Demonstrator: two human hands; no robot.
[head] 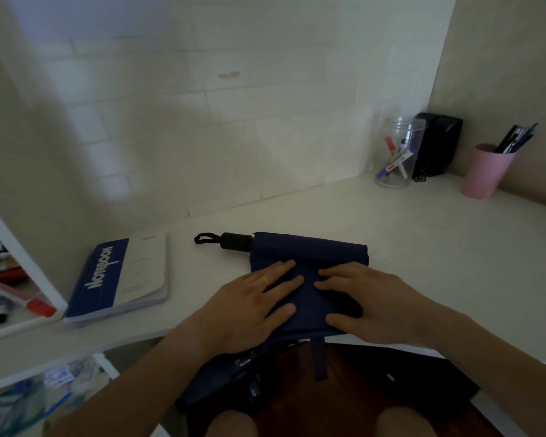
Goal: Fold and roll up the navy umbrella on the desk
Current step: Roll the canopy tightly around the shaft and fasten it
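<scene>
Under both hands: navy fabric umbrella (309, 257), folded flat on white bench (423, 234), part rolled. Left hand (249, 298) and right hand (363, 298) side by side, fingers straight, pressing cloth down, not gripping. Black round handle with loop (230, 240) pokes out beyond left hand. Blue-and-white notebook (120, 279) far left of hands. Pink cup of pens (486, 171) and clear plastic jar of markers (397, 152) far beyond right hand.
</scene>
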